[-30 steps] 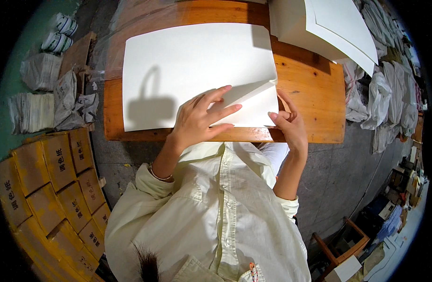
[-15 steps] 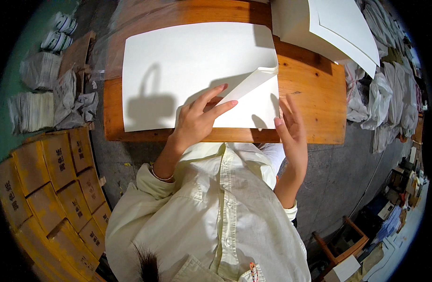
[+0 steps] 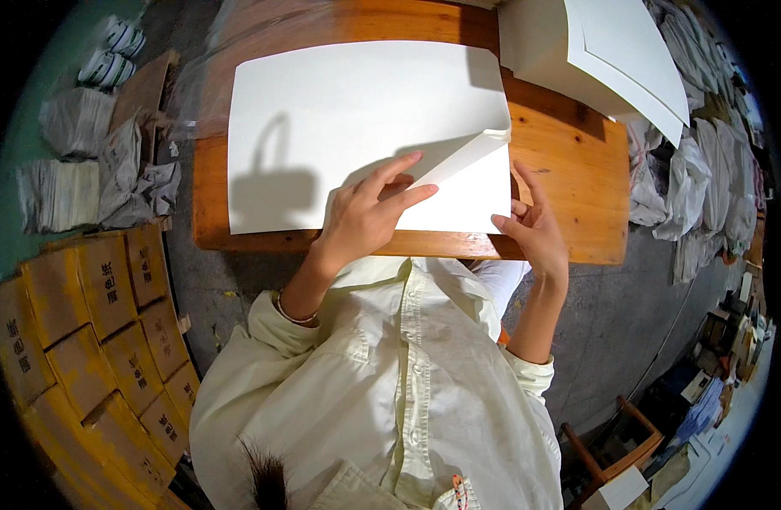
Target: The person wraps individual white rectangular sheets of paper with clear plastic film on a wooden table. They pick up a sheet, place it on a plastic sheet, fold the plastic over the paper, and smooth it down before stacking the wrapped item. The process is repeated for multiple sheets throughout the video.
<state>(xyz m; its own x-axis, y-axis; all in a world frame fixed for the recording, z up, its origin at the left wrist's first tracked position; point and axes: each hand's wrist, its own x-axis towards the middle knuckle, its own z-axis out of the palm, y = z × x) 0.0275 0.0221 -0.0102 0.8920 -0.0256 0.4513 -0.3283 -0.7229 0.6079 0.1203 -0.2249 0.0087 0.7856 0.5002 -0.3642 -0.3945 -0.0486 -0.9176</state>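
Note:
A stack of large white paper sheets (image 3: 322, 93) lies on the wooden table. Its near right corner is lifted and folded back as a pale flap (image 3: 463, 159). My left hand (image 3: 365, 208) reaches over the stack and has the end of this flap between its thumb and fingers. Beside the stack's near right corner is my right hand (image 3: 539, 229). Its thumb tip is at the paper's edge, its forefinger points away from me and the other fingers are partly curled. No paper shows in its grasp.
The wooden table (image 3: 577, 170) carries a taller white paper pile (image 3: 616, 51) at its far right and clear plastic film (image 3: 208, 93) at far left. Taped cartons (image 3: 101, 289) stand on the left. White plastic bags (image 3: 688, 178) and a wooden stool (image 3: 616, 463) are on the right.
My right hand has moved slightly right, and its fingers have curled in at the paper's edge. My left hand stays on the flap. The whole view has shifted a little.

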